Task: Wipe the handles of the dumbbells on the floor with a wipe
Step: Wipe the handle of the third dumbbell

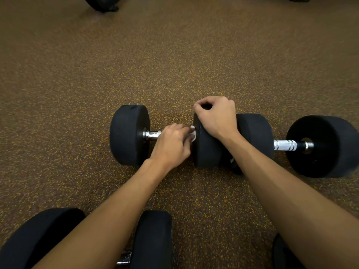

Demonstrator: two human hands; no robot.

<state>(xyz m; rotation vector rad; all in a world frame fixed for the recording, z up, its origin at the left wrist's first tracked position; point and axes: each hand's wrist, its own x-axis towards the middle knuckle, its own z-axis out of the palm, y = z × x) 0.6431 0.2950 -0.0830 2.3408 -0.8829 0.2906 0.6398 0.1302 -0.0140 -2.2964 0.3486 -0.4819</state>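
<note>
Under left hand (171, 144), wipe (193, 133) mostly hidden

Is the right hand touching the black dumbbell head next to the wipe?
Touching. The head view shows the right hand lying on top of the dumbbell head, fingers curled over its upper edge, with no gap.

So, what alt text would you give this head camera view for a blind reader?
A person's left hand holds a white wipe on the metal handle of a black dumbbell on a speckled floor, while the right hand grips its right end weight. A second dumbbell lies beside it.
</note>
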